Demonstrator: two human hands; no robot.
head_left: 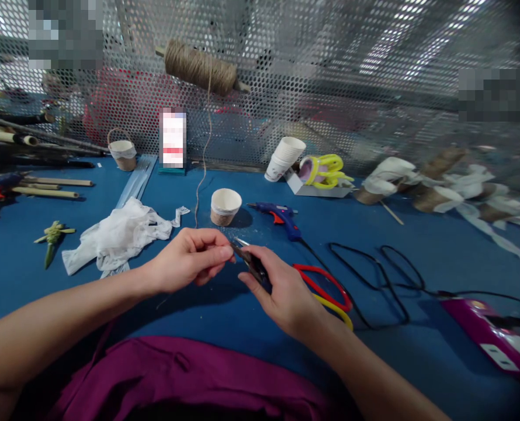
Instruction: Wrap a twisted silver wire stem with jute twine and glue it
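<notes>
My left hand (197, 257) is closed in a pinch, and whatever lies between its fingertips is too small to make out. Just right of it, my right hand (281, 286) is wrapped round a dark-handled tool (256, 266) with a pointed silver tip, which looks like snips. That tip reaches close to my left fingertips. Beyond the hands stands a small paper cup (225, 206) with a brown band round its lower part and white trim above. From a twine spool (201, 69), a strand of twine (205, 155) hangs down behind my left hand.
White lace (122, 234) lies left, near a green leafy piece (53, 237). A blue glue gun (277, 217) rests right, its cord looping towards a purple power strip (490, 336). Red handles (330, 283) lie beside my right wrist. Stacked cups (284, 159) stand behind.
</notes>
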